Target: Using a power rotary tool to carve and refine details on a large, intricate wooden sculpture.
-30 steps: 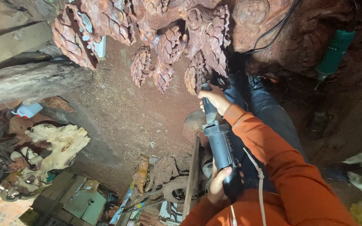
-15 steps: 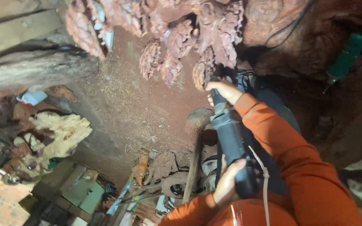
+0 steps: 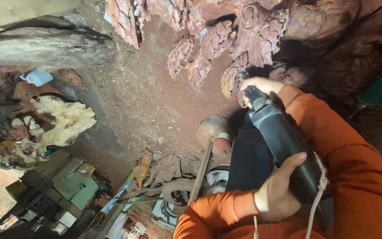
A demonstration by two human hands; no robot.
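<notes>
My right hand grips the front end of a dark grey hand-held power grinder, close to its tip. My left hand wraps around the grinder's rear body, thumb on top. Both arms wear orange sleeves. The tool's tip points at a reddish wood carving with several pine-cone shapes and sits right by the lowest cone. The bit itself is hidden behind my right hand. A pale cord hangs by the tool's rear.
Red sawdust covers the ground. A grey log lies top left, with a pale gnarled root piece below it. A green power tool lies at right. Boxes, scrap wood and a round can clutter the lower left.
The view has drifted, so the carving sits higher and closer. Both hands keep their grip on the grinder, whose tip has edged nearer the lowest cone.
</notes>
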